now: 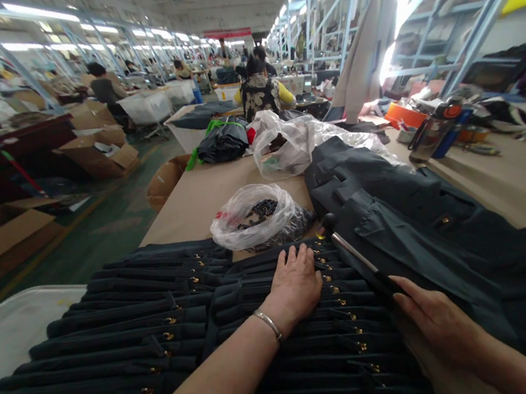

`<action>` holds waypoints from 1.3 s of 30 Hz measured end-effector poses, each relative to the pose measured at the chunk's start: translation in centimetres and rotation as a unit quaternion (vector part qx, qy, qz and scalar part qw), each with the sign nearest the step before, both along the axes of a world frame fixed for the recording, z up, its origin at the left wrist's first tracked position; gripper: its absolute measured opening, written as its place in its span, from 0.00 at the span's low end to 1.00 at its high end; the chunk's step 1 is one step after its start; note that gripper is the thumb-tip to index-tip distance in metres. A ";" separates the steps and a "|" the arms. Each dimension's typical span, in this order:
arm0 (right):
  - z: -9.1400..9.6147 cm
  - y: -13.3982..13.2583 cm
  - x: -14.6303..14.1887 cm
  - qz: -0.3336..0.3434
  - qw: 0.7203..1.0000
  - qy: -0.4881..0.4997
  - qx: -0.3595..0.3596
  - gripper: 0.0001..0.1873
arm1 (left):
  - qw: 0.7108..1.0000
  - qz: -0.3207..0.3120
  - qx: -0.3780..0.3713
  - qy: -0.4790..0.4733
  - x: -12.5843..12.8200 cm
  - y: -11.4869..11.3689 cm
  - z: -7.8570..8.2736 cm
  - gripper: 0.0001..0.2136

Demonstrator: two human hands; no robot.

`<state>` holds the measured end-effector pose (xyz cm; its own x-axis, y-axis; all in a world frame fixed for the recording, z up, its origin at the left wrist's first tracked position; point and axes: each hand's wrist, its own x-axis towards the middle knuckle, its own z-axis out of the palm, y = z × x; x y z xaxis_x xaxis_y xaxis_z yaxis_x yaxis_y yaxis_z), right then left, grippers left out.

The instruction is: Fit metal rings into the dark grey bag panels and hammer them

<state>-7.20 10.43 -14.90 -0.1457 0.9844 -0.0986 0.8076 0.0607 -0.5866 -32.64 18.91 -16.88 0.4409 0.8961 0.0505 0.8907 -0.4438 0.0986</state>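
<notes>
Dark pieces [116, 346] lie in overlapping rows, best steadied by the flat, ungripping left hand [298, 284], with the tool [357, 254], clasped in the right hand [428, 314], angled clear of it.

tan bench [178, 204]. on it: dark blue-grey fabric [242, 311], gold zipper pulls [342, 302]. left of it: green floor [121, 224]. beyond it: black-and-beige floral vest [256, 98], yellow sleeves [285, 92].
</notes>
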 end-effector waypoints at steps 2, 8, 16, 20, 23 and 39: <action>-0.2 -0.7 -0.2 -0.012 1.000 0.018 0.010 0.26 | 1.000 0.000 0.001 -0.001 0.0 0.0 0.0 0.25; -1.2 -1.2 0.4 -0.003 0.999 -0.038 -0.031 0.22 | 1.000 -0.008 -0.025 0.013 0.0 0.1 0.1 0.25; -1.4 -3.5 0.4 -0.021 1.000 0.000 -0.006 0.21 | 0.999 -0.002 -0.037 0.009 0.1 0.1 0.5 0.26; -1.4 -2.8 0.8 -0.017 0.999 -0.021 -0.029 0.18 | 0.998 0.001 -0.054 0.012 0.1 0.3 0.9 0.26; -0.9 -3.2 1.4 -0.037 0.999 0.024 -0.018 0.20 | 0.998 0.001 -0.062 0.010 0.2 0.1 1.7 0.26; 0.1 -3.5 0.1 -0.031 0.996 0.031 -0.077 0.26 | 0.996 -0.005 -0.086 0.009 -0.9 0.8 1.2 0.29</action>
